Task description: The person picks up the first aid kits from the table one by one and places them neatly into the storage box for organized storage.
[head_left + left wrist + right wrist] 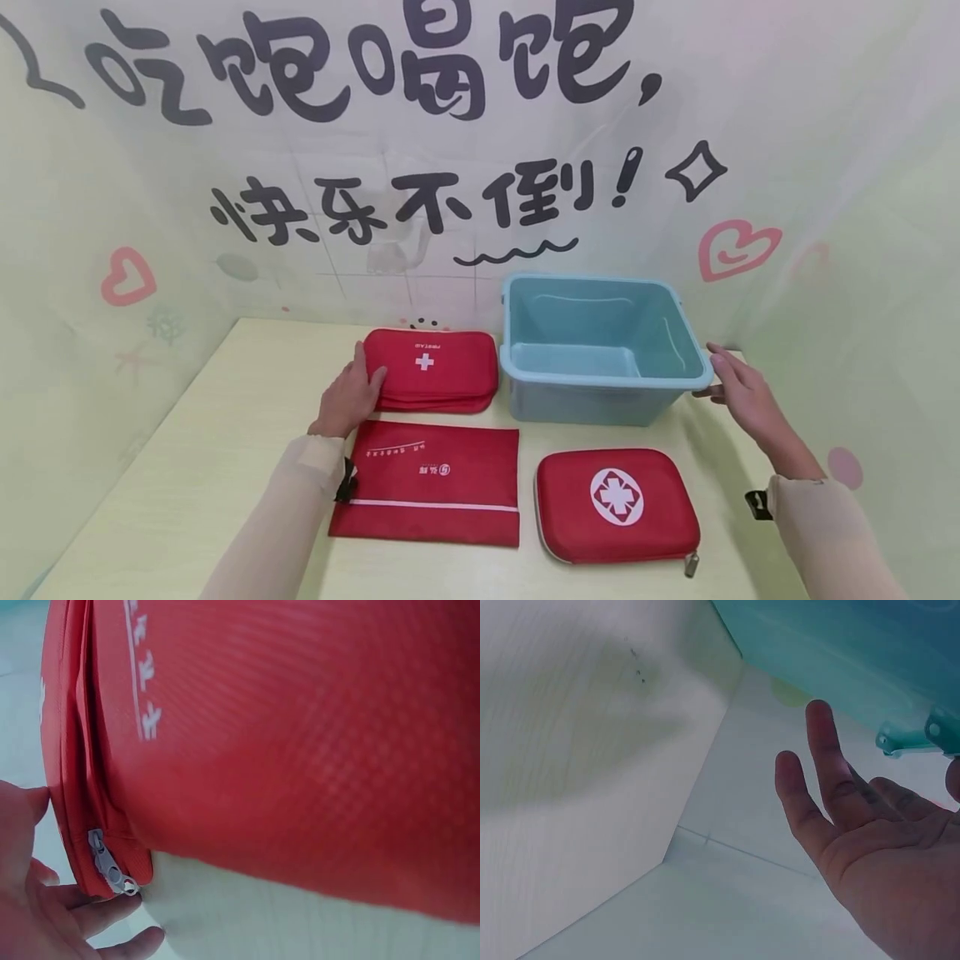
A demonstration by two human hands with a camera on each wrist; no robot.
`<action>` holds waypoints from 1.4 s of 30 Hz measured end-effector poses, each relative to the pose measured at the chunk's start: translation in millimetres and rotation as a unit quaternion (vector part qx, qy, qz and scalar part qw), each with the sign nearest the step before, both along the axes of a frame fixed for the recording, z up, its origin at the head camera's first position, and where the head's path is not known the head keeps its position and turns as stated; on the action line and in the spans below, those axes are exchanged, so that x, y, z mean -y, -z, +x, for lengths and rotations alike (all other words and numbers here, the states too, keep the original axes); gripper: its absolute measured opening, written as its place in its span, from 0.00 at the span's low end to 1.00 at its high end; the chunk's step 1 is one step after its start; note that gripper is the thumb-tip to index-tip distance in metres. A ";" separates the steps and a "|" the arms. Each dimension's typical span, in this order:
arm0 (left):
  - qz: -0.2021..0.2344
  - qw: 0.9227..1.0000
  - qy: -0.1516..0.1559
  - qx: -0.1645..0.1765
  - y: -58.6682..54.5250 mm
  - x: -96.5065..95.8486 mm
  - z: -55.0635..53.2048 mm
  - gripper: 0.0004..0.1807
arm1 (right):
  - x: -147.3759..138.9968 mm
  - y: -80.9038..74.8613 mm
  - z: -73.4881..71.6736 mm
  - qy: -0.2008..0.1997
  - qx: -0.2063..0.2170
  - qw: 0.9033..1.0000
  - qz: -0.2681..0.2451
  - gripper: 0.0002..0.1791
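Note:
At the left end of a red first aid pouch (435, 367) is my left hand (350, 393), thumb over its top edge and fingers along the side. In the left wrist view, those fingers lie beside the pouch's silver zipper pull (111, 862). My right hand (746, 396) is at the right rim of a light blue plastic bin (592, 400). Its fingers are extended and spread below the rim in the right wrist view, where the thumb is mostly cut off. Nothing lies inside the bin.
A flat red pouch (442, 479) with a white stripe lies in front of the first aid pouch. Right of it sits a red hard-shell case (570, 517) with a white cross emblem. All stand on a pale wooden table (202, 433) against a printed wall covering (315, 275).

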State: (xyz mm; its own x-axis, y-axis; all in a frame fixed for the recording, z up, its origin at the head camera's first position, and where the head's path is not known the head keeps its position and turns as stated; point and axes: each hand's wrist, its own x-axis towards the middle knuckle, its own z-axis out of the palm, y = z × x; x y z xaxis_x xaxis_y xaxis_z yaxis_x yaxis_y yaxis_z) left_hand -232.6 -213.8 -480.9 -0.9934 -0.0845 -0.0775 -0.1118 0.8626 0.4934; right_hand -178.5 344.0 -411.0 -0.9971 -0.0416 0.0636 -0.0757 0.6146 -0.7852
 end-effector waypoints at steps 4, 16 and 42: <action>0.022 1.000 -0.008 -0.003 -1.3 -0.4 -2.2 0.42 | 2.6 -1.8 0.2 -0.007 -0.010 1.000 -0.018 0.33; 0.128 0.990 -0.064 0.006 -3.0 3.5 -8.3 0.38 | 10.2 -7.7 -2.1 -0.032 -0.004 0.998 -0.046 0.32; 0.217 0.972 -0.075 -0.041 -26.1 2.1 -1.3 0.27 | 3.1 -3.3 -3.3 -0.028 0.047 0.996 -0.072 0.35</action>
State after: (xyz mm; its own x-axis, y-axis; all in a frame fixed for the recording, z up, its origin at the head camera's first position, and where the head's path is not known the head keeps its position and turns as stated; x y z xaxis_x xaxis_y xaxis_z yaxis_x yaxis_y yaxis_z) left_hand -233.9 -215.9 -454.8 -0.9769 -0.2051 -0.0593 -0.1648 0.5475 0.8204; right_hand -181.8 340.9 -407.7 -0.9953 -0.0945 -0.0210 -0.0284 0.4924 -0.8699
